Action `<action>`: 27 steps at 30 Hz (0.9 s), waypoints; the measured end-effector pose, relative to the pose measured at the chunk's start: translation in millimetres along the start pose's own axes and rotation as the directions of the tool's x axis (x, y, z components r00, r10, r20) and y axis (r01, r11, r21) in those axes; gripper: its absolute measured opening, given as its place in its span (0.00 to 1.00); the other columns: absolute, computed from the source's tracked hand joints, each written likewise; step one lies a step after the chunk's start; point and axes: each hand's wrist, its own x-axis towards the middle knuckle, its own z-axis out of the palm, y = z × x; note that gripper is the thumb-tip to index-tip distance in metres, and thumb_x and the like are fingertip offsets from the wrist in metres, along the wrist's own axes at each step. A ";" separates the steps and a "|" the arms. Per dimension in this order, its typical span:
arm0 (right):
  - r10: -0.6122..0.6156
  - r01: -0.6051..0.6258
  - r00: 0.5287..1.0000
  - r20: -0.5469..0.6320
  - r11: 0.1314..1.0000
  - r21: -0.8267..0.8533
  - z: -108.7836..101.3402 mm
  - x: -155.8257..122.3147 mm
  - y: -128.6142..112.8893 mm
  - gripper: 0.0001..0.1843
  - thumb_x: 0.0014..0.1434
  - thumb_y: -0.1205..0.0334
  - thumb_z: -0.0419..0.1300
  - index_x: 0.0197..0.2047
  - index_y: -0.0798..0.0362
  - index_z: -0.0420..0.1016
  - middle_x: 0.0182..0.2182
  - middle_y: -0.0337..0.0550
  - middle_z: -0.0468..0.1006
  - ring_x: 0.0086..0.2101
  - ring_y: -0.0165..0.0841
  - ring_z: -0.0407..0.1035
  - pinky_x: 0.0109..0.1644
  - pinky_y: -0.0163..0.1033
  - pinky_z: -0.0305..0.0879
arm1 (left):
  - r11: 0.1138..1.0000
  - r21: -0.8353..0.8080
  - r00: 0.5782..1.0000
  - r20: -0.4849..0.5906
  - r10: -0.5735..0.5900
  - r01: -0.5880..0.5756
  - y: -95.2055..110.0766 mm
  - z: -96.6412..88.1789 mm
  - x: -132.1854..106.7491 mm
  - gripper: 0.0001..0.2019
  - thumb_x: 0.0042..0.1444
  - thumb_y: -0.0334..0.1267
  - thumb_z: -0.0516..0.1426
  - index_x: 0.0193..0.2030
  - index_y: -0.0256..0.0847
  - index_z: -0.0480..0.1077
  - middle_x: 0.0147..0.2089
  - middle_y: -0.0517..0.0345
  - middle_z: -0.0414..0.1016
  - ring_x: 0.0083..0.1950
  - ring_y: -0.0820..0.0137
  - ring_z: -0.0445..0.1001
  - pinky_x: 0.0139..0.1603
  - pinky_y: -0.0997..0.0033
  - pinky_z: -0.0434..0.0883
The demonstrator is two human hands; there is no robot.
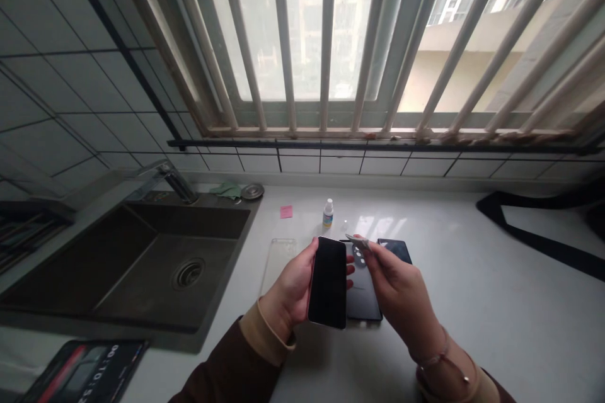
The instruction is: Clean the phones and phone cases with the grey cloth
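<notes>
The smartphone is located at the lower centre of the frame, raised above the white countertop, its dark screen facing up toward you. Your left hand supports it: the thumb lies along the left edge, the fingers pass beneath, and the fingertips emerge past the right edge, slightly spread. The hand is therefore opened to about the width of the phone and curled around it. Expect a light-to-moderate load, a rigid body and smooth, slippery glass that is likely to be fragile if dropped; grip by the two long edges and keep the fingers off the screen. Your right hand, right of centre, has thumb and fingertips pressed together, pinching a thin pale sheet, possibly a cloth, its material too small to confirm. Treat this item as light and flexible; a pinch at one end should suffice. The sheet is apart from the screen, near its upper right corner. Behind the hands lie a grey phone, rear cameras up, and a dark flat device, partly hidden by your right hand. A clear phone case lies left of centre, and a small white-capped bottle stands upright just above centre-frame objects.
</notes>
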 end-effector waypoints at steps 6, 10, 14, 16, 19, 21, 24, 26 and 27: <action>-0.374 0.399 0.878 0.300 0.917 -0.025 16.9 -6.1 0.0 0.29 0.70 0.75 0.54 0.68 0.44 0.76 0.63 0.43 0.79 0.62 0.42 0.75 0.72 0.54 0.70 | 0.994 -0.103 0.996 0.083 -0.034 0.043 2.5 2.2 1.2 0.32 0.75 0.57 0.47 0.63 0.26 0.73 0.50 0.34 0.83 0.52 0.53 0.83 0.59 0.57 0.76; -0.446 0.465 0.797 0.408 0.883 0.058 17.3 -7.3 -4.8 0.31 0.68 0.77 0.54 0.69 0.44 0.74 0.64 0.44 0.79 0.63 0.39 0.74 0.71 0.49 0.71 | 0.997 -0.075 0.996 -0.087 0.020 -0.026 12.9 -3.6 1.8 0.33 0.74 0.58 0.48 0.59 0.24 0.75 0.47 0.33 0.84 0.43 0.56 0.85 0.51 0.58 0.79; -0.446 0.384 0.729 0.519 0.895 0.228 4.9 -6.9 -19.6 0.28 0.72 0.72 0.56 0.69 0.40 0.74 0.61 0.40 0.82 0.63 0.37 0.75 0.70 0.44 0.71 | 0.985 -0.043 0.963 -0.222 0.154 -0.168 21.7 -9.0 3.0 0.29 0.74 0.54 0.50 0.59 0.25 0.74 0.51 0.32 0.83 0.44 0.56 0.85 0.49 0.58 0.81; -0.389 0.243 0.717 0.578 0.917 0.316 -3.6 -7.4 -25.0 0.22 0.74 0.67 0.56 0.66 0.41 0.78 0.55 0.41 0.86 0.56 0.38 0.80 0.64 0.43 0.76 | 0.978 -0.039 0.951 -0.245 0.189 -0.204 25.1 -9.9 3.0 0.29 0.74 0.53 0.50 0.60 0.25 0.74 0.52 0.31 0.83 0.45 0.56 0.85 0.48 0.57 0.82; -0.205 -0.106 0.764 0.612 0.896 0.432 -11.7 -7.8 -22.4 0.15 0.75 0.56 0.59 0.53 0.48 0.86 0.41 0.46 0.89 0.39 0.37 0.84 0.46 0.39 0.80 | 0.977 -0.031 0.950 -0.242 0.195 -0.209 28.6 -10.0 2.1 0.29 0.74 0.54 0.50 0.61 0.26 0.74 0.52 0.33 0.83 0.43 0.57 0.85 0.46 0.58 0.82; -0.035 -0.299 0.839 0.543 0.804 0.514 -11.6 -6.0 -15.3 0.17 0.73 0.50 0.62 0.46 0.52 0.87 0.37 0.47 0.86 0.33 0.35 0.80 0.38 0.36 0.77 | 0.977 -0.009 0.952 -0.223 0.208 -0.215 29.6 -10.1 1.4 0.29 0.74 0.54 0.50 0.61 0.26 0.75 0.55 0.33 0.82 0.44 0.57 0.85 0.47 0.58 0.82; 0.145 -0.490 0.834 0.533 0.638 0.594 -6.3 0.1 -6.8 0.17 0.71 0.47 0.64 0.45 0.53 0.85 0.37 0.45 0.84 0.37 0.34 0.78 0.45 0.37 0.76 | 0.967 0.020 0.952 -0.174 0.253 -0.254 29.2 -11.1 0.2 0.30 0.74 0.54 0.49 0.60 0.27 0.76 0.59 0.33 0.80 0.49 0.58 0.84 0.52 0.59 0.81; 0.159 -0.590 0.768 0.620 0.551 0.590 -2.9 3.5 -5.9 0.17 0.69 0.47 0.66 0.49 0.52 0.85 0.43 0.47 0.85 0.45 0.37 0.79 0.55 0.43 0.75 | 0.966 0.025 0.956 -0.140 0.260 -0.259 27.9 -12.0 -0.6 0.31 0.74 0.56 0.48 0.60 0.28 0.77 0.60 0.35 0.80 0.48 0.58 0.84 0.52 0.58 0.81; 0.153 -0.629 0.734 0.661 0.520 0.578 -1.7 4.3 -6.6 0.18 0.68 0.47 0.67 0.52 0.52 0.85 0.48 0.49 0.84 0.49 0.39 0.79 0.60 0.46 0.73 | 0.967 0.026 0.958 -0.126 0.256 -0.255 27.0 -12.4 -0.8 0.31 0.74 0.57 0.49 0.61 0.30 0.77 0.59 0.36 0.81 0.47 0.57 0.84 0.51 0.57 0.81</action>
